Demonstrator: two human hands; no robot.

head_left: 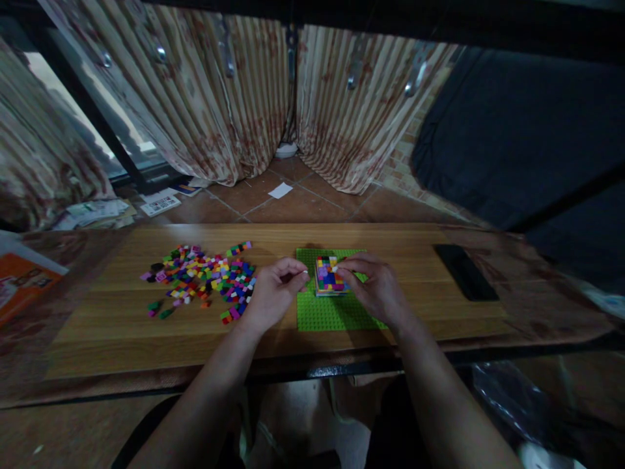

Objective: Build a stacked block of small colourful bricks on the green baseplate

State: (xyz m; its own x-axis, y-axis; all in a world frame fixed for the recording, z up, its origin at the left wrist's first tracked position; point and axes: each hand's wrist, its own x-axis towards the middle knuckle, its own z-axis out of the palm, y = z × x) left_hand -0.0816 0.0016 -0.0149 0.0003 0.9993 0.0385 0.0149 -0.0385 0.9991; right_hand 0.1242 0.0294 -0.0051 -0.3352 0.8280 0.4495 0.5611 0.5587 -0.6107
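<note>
A green studded baseplate (317,316) lies on the wooden board, and a square block of many-coloured toy bricks (329,277) stands on it. My left hand (277,286) is at the plate's left edge, thumb and forefinger pinched on a small white brick (305,272). From the right, my right hand (374,283) reaches over the block. Its thumb and forefinger close on a small white brick (334,268) at the top of the block; whether that brick is seated there I cannot tell. The palm hides the plate's right part.
A loose heap of coloured bricks (205,277) spreads over the left of the wooden board (273,238). A black phone (466,272) lies at the right. Behind are striped curtains (254,111) and a tiled floor with papers (280,190).
</note>
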